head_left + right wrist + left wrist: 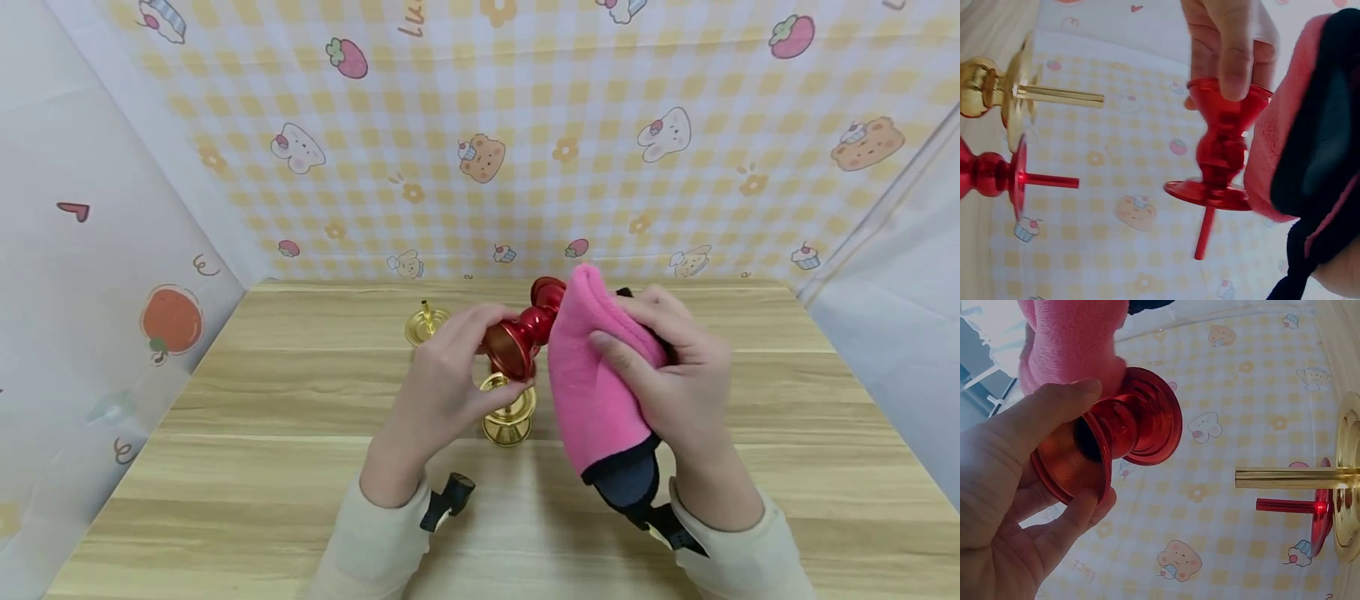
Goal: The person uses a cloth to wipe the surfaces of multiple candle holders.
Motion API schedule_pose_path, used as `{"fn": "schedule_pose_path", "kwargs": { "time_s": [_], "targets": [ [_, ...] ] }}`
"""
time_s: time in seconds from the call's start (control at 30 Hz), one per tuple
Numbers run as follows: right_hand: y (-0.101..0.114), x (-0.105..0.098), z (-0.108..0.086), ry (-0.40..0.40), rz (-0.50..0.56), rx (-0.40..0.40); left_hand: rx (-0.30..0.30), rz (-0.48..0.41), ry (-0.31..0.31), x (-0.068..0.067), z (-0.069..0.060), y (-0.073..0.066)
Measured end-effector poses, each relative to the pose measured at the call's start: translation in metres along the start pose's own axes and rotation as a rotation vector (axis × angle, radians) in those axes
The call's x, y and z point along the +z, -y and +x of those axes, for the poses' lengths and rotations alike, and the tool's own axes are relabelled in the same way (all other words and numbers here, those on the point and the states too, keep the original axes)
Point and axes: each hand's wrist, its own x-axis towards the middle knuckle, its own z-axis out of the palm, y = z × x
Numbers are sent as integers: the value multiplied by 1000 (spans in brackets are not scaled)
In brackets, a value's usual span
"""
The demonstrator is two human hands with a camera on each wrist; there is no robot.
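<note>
My left hand [450,375] grips a red metallic candlestick [536,325] by its flared hollow base. The candlestick is tilted, its base toward me. In the right wrist view, a thin spike sticks out past the wide disc of the candlestick [1222,153]. My right hand [686,375] holds a pink fleece cloth piece with black trim [592,383], thumb on the near side. In the left wrist view, the pink fleece [1079,350] lies against the far part of the candlestick, partly hiding it. Some right-hand fingers are hidden behind the fleece.
A gold candlestick [508,429] stands on the wooden table [285,467] below my left hand. Another gold candlestick [427,325] stands farther back, left. A second red candlestick [991,172] stands nearby. A patterned checked cloth [420,108] hangs behind the table.
</note>
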Motion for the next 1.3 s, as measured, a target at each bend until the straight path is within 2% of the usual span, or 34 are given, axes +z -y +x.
{"fn": "schedule_pose_path", "kwargs": {
  "time_s": [0.1, 0.17, 0.23, 0.43, 0.57, 0.63, 0.7, 0.77, 0.83, 0.9, 1.07, 1.17, 1.3],
  "targets": [
    [-3, -2, 4, -56, -10, -172, -17, -43, 36, 1, 0, 0],
    [-4, -6, 6, -64, -53, -278, -14, -73, 66, 1, 0, 0],
    [-5, -11, 11, -42, -116, -340, -2, -109, 102, 2, 0, -1],
    [1, -24, 38, 114, -261, -443, 33, -203, 201, 5, 0, -1],
    [4, -19, 59, 232, -300, -573, 41, -237, 243, 7, -2, -1],
    [4, -17, 66, 330, -331, -641, 49, -282, 257, 8, -2, -1],
    [4, -18, 71, 466, -378, -676, 56, -330, 260, 8, -2, -1],
    [2, -21, 74, 629, -418, -675, 56, -390, 256, 7, -1, 0],
    [-1, -26, 74, 769, -417, -633, 58, -435, 250, 6, -1, 1],
    [-5, -30, 74, 853, -379, -599, 56, -473, 244, 4, -1, 2],
    [-10, -39, 74, 970, -270, -521, 89, -493, 265, 3, -1, 3],
    [-9, -43, 77, 1047, -246, -474, 128, -468, 281, 3, -2, 2],
    [-10, -45, 82, 1122, -190, -412, 182, -427, 266, 2, -2, 0]
  ]
}}
